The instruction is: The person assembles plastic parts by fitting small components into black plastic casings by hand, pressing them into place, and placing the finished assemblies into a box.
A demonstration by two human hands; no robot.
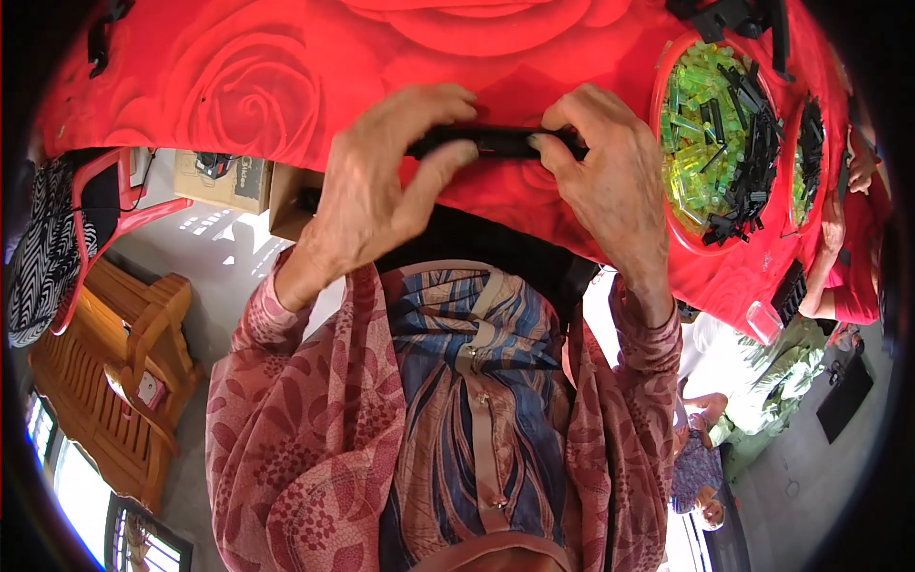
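Observation:
A long, narrow black plastic piece [500,142] lies crosswise between my hands, just over the table's near edge. My left hand [381,176] pinches its left end between thumb and fingers. At the other end my right hand [610,172] grips it the same way, thumb on the near side. Fingers hide both ends, so the exact kind of piece cannot be made out. Beside my right hand stands a red oval basket [659,114] holding many clear yellow-green plastic pieces [691,124] and small black strips [748,181].
A red rose-print cloth [257,105] covers the table. More black parts [729,17] lie at the far right, near a second container of pieces [808,157]. Another person's arm [831,238] reaches the right edge. Cardboard box [224,181], red chair [95,200] and wooden bench [114,381] stand left.

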